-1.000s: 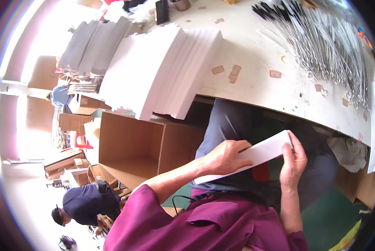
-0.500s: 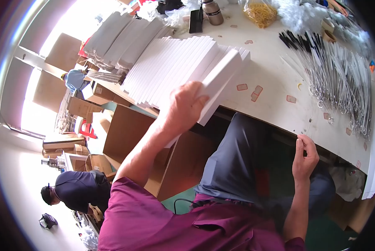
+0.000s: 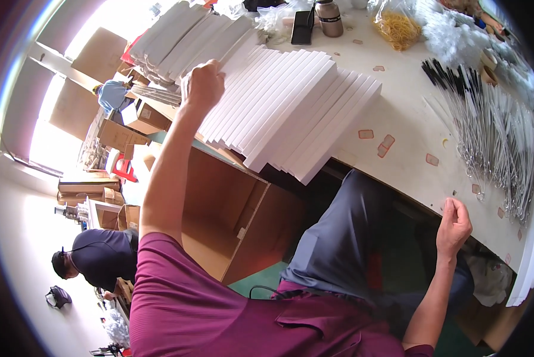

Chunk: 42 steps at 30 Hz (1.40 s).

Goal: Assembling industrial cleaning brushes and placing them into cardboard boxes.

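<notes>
My left hand is reached out to the far left end of a row of long white boxes, its fingers closed on a narrow white box at that end, mostly hidden by the hand. The boxes lie side by side on the table, slanting. At the right end of the row, several sit lower and overhang the table's near edge. By the table edge on the right, my right hand is held with thumb and fingers together, nothing showing in it. Beyond it lies a pile of wire-handled brushes, some with black bristles.
Stacks of flat white pieces stand at the back left. A phone, a metal bottle and a bag of yellow rubber bands are at the back. Below the table edge stands an open cardboard box. Two people work at the left.
My left hand let go of the white box at the row's right end and moved to the far left end, closing on another. My right hand keeps its pose.
</notes>
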### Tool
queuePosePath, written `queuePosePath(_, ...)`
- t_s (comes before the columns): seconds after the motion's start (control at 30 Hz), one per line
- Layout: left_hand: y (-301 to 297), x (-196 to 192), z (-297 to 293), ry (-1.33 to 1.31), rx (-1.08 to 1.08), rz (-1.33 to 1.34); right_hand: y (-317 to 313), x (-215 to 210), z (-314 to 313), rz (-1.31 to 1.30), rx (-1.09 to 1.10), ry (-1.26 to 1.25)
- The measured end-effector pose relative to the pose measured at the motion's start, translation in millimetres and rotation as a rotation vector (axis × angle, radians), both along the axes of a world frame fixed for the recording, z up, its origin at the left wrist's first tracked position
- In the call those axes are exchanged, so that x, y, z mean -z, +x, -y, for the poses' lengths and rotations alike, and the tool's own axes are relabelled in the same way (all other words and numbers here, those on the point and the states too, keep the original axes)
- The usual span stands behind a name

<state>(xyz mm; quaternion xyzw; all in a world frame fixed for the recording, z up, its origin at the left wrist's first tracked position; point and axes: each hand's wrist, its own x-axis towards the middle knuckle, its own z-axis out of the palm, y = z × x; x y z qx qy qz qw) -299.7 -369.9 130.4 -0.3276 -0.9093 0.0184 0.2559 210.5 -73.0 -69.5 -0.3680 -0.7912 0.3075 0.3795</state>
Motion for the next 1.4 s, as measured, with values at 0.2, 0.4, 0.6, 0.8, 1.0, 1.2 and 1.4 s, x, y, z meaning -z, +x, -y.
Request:
queuePosePath(0.2,-84,32,24,-0.104,-0.138,-0.113,-3,4,6,0.036,0.060,0.164)
queuePosePath(0.4,-84,66,12,0.051,-0.182,0.128,-1,4,13,0.059,0.099,0.266)
queuePosePath(0.6,-122,50,54,0.033,0.055,-0.122,-20,-11,16,0.010,0.067,0.383)
queuePosePath(0.8,93,0,-56,0.165,0.412,0.217,31,-29,8,-0.154,-0.009,0.062)
queuePosePath(1.0,243,51,-95,0.208,0.703,0.568,168,-31,-71,0.270,0.481,0.370)
queuePosePath(1.2,277,120,-163,0.190,0.873,0.603,319,-43,-119,0.865,0.843,0.304)
queuePosePath(1.4,282,167,-204,0.185,0.859,0.615,352,-36,-130,0.968,0.829,0.273)
